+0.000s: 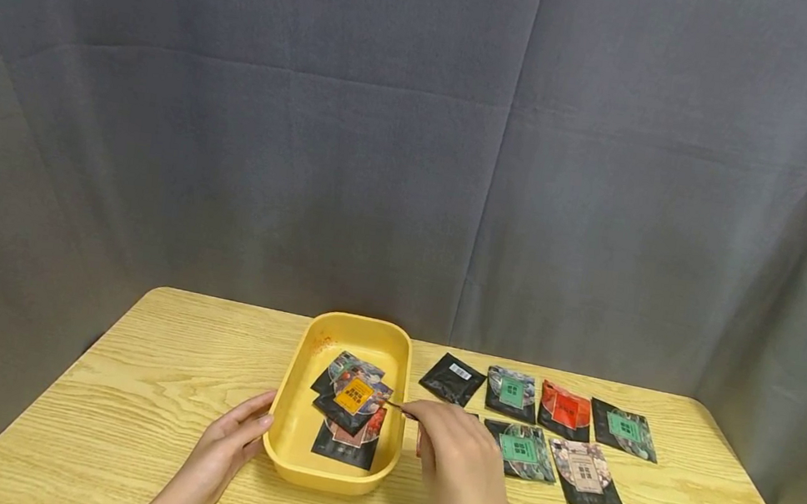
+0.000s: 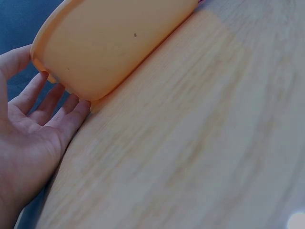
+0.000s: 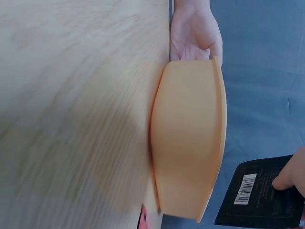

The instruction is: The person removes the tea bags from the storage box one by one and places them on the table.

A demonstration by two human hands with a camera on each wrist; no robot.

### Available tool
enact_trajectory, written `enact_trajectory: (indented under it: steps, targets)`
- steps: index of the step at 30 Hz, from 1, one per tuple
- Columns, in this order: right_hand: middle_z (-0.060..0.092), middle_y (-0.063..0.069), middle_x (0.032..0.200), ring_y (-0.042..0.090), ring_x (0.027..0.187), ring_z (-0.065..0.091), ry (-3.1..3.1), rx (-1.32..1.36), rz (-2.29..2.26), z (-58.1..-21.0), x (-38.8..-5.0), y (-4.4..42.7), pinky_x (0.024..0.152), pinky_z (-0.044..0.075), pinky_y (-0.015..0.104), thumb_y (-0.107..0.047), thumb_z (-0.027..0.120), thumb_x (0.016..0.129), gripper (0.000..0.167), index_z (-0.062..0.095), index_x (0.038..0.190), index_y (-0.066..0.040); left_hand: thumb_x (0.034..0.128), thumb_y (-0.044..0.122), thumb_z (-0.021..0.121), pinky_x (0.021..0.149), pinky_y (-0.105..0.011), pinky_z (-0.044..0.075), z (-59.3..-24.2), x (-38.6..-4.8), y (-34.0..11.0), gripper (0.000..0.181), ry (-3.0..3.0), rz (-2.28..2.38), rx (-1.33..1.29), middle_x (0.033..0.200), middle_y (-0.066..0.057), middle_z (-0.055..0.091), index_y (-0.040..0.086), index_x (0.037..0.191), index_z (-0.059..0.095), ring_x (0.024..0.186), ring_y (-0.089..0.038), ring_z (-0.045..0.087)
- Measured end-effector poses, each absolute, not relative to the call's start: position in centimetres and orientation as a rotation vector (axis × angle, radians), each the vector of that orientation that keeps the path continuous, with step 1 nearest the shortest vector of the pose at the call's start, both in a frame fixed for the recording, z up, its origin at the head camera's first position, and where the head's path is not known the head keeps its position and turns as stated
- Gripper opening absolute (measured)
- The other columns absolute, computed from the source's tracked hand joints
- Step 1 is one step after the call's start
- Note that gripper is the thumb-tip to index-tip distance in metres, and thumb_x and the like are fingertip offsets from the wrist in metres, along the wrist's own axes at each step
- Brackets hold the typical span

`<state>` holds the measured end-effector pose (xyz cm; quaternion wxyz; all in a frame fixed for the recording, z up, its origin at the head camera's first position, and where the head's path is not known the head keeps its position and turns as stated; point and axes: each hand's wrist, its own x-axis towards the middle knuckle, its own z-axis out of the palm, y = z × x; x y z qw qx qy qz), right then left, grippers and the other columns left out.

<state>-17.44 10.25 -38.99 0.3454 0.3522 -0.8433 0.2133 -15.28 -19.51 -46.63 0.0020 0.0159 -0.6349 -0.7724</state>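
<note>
My right hand (image 1: pixel 464 461) pinches the edge of a flat packet with an orange label (image 1: pixel 353 395), holding it over the yellow bin (image 1: pixel 326 480). In the right wrist view, the black back of this packet (image 3: pixel 267 205) shows a barcode, with a thumb lying on it. Beneath it in the bin lie a packet with a reddish label (image 1: pixel 345 449) and another dark packet (image 1: pixel 348 361), both partly covered. My left hand (image 1: pixel 216 452) touches the bin's left side with extended fingers; its fingertips (image 2: pixel 81 107) meet the wall in the left wrist view.
Several packets lie on the wooden table (image 1: pixel 169 375) right of the bin: one black side up (image 1: pixel 452 379), green-labelled ones (image 1: pixel 511 393), a red one (image 1: pixel 565 410) and a beige one (image 1: pixel 586 475). Another is mostly hidden behind the right hand. A grey curtain (image 1: pixel 385 157) hangs behind.
</note>
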Motion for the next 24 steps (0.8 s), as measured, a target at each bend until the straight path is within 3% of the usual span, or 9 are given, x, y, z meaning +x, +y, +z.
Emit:
enact_trajectory:
  steps: [7, 15, 24]
  targets:
    - [0.071, -0.004, 0.102, 0.014, 0.090, 0.067, -2.159, 0.909, 0.524, -39.2, -17.5, 12.5, 0.074, 0.057, 0.036, 0.009, 0.064, 0.080, 0.040, 0.070, 0.111, -0.015, 0.1008, 0.018, 0.054, 0.099, -0.030, 0.049, -46.6, -15.3, -19.5, 0.055, -1.987, -2.423, 0.053, 0.150, -0.021, 0.039, -0.005, 0.148, 0.038, 0.123, -0.017, 0.053]
    - [0.071, -0.003, 0.100, 0.017, 0.091, 0.068, -2.174, 0.870, 0.424, -39.8, -17.7, 15.6, 0.074, 0.057, 0.038, 0.004, 0.069, 0.080, 0.037, 0.070, 0.111, -0.016, 0.1008, 0.018, 0.055, 0.099, -0.032, 0.049, -46.7, -15.3, -19.5, 0.054, -1.982, -2.430, 0.066, 0.150, -0.020, 0.039, -0.004, 0.148, 0.039, 0.122, -0.016, 0.054]
    - [0.071, -0.002, 0.102, 0.018, 0.090, 0.068, -2.186, 0.849, 0.364, -40.6, -18.0, 18.9, 0.069, 0.058, 0.038, 0.003, 0.062, 0.077, 0.041, 0.069, 0.112, -0.016, 0.1012, 0.017, 0.054, 0.099, -0.031, 0.048, -46.7, -15.2, -19.5, 0.055, -1.968, -2.428, 0.080, 0.151, -0.021, 0.039, -0.006, 0.148, 0.037, 0.120, -0.012, 0.055]
